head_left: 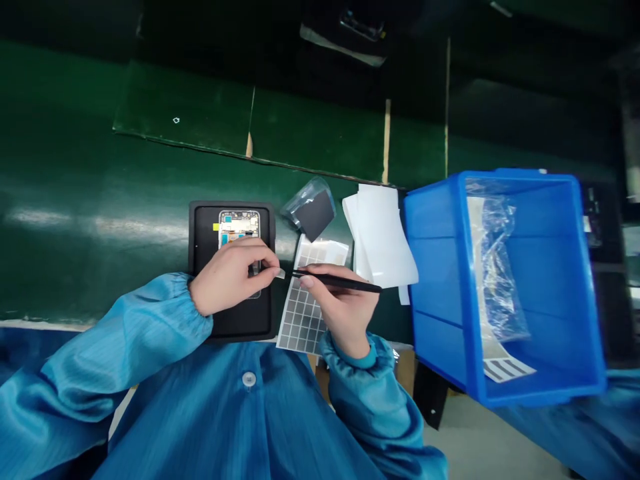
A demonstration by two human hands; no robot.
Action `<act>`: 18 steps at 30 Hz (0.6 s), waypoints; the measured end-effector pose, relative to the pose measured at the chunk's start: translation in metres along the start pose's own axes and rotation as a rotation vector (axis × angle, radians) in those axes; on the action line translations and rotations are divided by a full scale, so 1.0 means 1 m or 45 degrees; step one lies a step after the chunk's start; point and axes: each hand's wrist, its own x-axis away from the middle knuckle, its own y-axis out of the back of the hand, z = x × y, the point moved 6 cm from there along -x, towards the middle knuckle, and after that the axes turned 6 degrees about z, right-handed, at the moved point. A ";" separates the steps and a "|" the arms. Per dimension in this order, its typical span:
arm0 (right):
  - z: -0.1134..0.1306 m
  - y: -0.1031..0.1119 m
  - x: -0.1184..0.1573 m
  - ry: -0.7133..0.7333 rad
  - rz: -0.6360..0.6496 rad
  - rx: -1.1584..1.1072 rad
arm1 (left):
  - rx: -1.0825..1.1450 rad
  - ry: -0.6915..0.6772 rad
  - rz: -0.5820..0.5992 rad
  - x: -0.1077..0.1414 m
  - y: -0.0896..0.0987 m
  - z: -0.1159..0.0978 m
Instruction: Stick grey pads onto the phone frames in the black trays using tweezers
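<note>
My left hand [235, 275] is over the black tray [199, 320], its thumb and index finger pinching a small pale piece [281, 273]. Beneath that hand lies an opened phone [240, 220] with its inner parts showing, partly covered by the fingers. Black tweezers [345, 283] are held in my right hand [340, 300], their tips pointing left, close by the pale piece; whether they touch it cannot be made out. Under my right hand is a sheet of grey square stickers [301, 320], just right of the tray.
Behind the sticker sheet sits a clear bag with a dark square [316, 215]. White sheets [383, 233] lie beside a large blue bin [440, 293], which holds clear plastic [503, 280] and a striped strip. A person's blue sleeve [565, 427] shows at lower right.
</note>
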 end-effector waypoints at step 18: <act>0.005 -0.040 -0.004 -0.032 0.027 -0.032 | 0.086 0.064 -0.080 0.025 0.023 0.028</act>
